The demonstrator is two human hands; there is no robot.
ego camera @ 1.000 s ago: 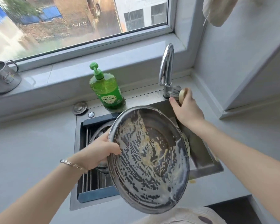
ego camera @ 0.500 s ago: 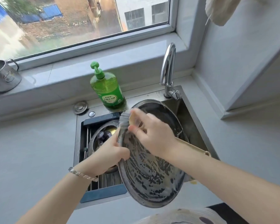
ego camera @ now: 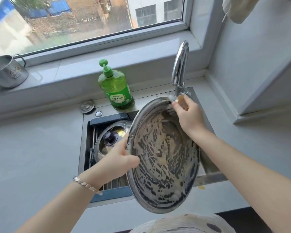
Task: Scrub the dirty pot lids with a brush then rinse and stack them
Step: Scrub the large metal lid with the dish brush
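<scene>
Lighting: bright, even daylight from the window (ego camera: 94,21) at the top; shadows soft and faint, with a pale sheen on the sill (ego camera: 141,54) and a highlight down the tap (ego camera: 181,64). Quality: centre sharp, scene outside hazy and streaked; wide-angle distortion curves the sill and wall (ego camera: 259,64) lines toward the edges.

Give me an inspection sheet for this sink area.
Surface: grey countertop around a steel sink.
Job's things: large round steel lid, sudsy, tilted over the sink; second steel lid with dark knob on the sink rack; beige-handled brush at the large lid's far rim.
Clutter: green pump soap bottle; steel mug on the sill.
Hands: left hand grips the large lid's left rim; right hand holds the brush.
Cables: nothing seen.
Surroundings: chrome tap, no water seen; window; pale cloth hanging.
</scene>
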